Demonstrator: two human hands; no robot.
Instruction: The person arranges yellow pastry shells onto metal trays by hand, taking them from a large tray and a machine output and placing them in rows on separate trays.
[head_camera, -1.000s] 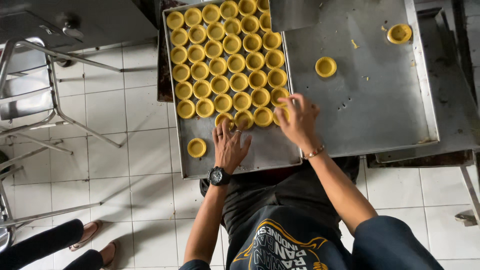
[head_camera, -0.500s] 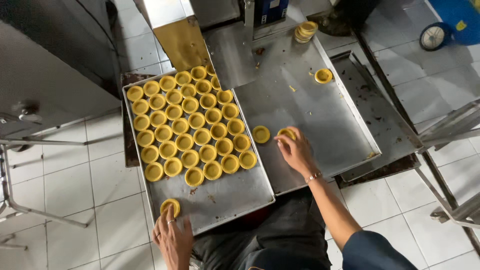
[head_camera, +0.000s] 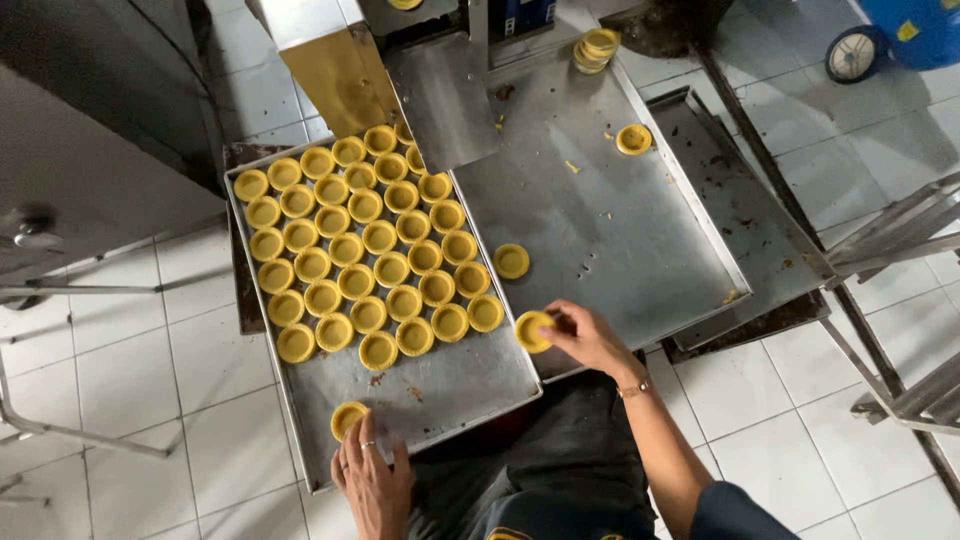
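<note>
**A:** What do the hands have?

**B:** From my screen, the right hand (head_camera: 590, 340) is pinched round a yellow tart shell (head_camera: 533, 331), fingertips on its rim, holding it just over the seam where the two trays meet. The left hand (head_camera: 372, 480) lies flat, fingers stretched out, tips touching a single shell (head_camera: 348, 419) near the front edge of the left tray (head_camera: 450, 385). That hand is laid on the shell, not closed round it.

**A:** And around them?

**B:** The left tray carries a packed block of shells (head_camera: 365, 255) in slanting rows, filling its far and middle part; the nearest row ends just beyond the held shell. The single shell under my left fingers sits apart from that block, on bare metal with a few crumbs.

**A:** The other tray?

**B:** The right tray (head_camera: 640, 250) is mostly bare. One loose shell (head_camera: 511, 261) lies near its left edge, just beyond the right hand. Another shell (head_camera: 633, 139) lies well apart, toward the far right corner. A small stack of shells (head_camera: 596, 49) stands beyond, by the machine (head_camera: 440, 60).

**A:** Anything further out?

**B:** White floor tiles (head_camera: 150, 370) all round, and a metal frame (head_camera: 900, 240) at the right.
</note>
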